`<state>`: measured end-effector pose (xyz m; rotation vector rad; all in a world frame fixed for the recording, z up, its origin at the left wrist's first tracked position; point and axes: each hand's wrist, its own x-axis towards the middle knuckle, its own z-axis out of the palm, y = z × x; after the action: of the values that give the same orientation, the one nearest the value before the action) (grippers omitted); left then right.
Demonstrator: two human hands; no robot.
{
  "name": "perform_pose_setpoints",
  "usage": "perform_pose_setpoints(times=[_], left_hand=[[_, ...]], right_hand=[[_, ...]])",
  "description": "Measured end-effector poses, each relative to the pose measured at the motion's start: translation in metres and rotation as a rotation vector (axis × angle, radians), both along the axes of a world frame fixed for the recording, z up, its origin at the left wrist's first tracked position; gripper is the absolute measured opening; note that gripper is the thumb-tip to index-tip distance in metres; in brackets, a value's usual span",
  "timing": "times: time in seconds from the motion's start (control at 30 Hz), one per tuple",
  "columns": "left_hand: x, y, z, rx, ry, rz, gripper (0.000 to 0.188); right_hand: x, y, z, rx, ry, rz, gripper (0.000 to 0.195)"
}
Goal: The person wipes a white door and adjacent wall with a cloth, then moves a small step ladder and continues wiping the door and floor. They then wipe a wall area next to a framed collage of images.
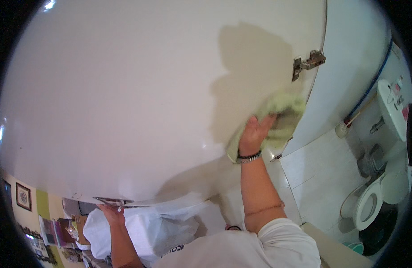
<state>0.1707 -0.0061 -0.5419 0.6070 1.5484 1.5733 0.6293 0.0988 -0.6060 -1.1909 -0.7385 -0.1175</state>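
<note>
A large white door panel (125, 100) fills most of the view in front of me. My right hand (254, 135), with bracelets at the wrist, presses a light green cloth (283, 134) flat against the panel near its hinged edge. The cloth is blurred, and its lower part hangs past my wrist. Just above it is a rusty metal hinge (304, 63). At the panel's lower left, my left hand (113, 214) grips the metal door handle (113, 201); its fingers are partly hidden behind the handle and edge.
Through the opening at right are a tiled floor (313, 174), a toilet (368, 207), a washbasin (392, 107), a toilet brush (342, 129) and a teal bucket (355, 248). White sheeting (152, 227) covers something below the panel. A framed picture (23, 196) hangs at far left.
</note>
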Motion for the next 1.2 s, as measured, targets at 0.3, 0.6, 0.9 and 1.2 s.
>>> perform_pose_setpoints(times=[0.3,0.6,0.9,1.2], left_hand=[[-0.003,0.009,-0.009,0.031,0.046,0.047,0.073],[-0.074,0.013,-0.061,0.202,-0.283,-0.233,0.061],[-0.016,0.022,-0.136,0.456,-0.392,-0.173,0.07],[0.002,0.028,-0.159,0.692,-0.257,0.091,0.075]], right_hand=[[0.011,0.012,-0.229,0.135,1.186,0.118,0.053],[0.011,0.0,0.084,0.064,-0.321,-0.02,0.044],[-0.027,-0.012,0.025,-0.085,-0.909,-0.062,0.045],[-0.063,-0.05,-0.332,-0.412,-1.09,0.064,0.041]])
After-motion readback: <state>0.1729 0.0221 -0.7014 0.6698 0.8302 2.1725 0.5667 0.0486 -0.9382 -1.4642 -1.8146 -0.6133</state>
